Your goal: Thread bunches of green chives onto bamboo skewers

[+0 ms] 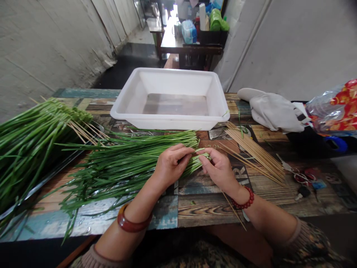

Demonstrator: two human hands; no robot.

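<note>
A loose spread of garlic chives (117, 163) lies across the middle of the table, pale stem ends to the right. My left hand (173, 163) is closed in a pinch on a few stems near those ends. Facing it, my right hand (219, 167) has thumb and fingers closed around the pale tips of the same stems. A thin bamboo skewer (234, 210) slants out from below my right hand toward the table's front edge; whether the fingers hold it is hidden. More bamboo skewers (253, 152) lie in a pile to the right.
Skewered chives (41, 130) are heaped on a metal tray (52, 182) at the left. Behind the loose chives stands a white plastic tub (170, 117). A light cap (270, 108), keys (302, 191) and a red-patterned plastic bag (334, 108) are at the right.
</note>
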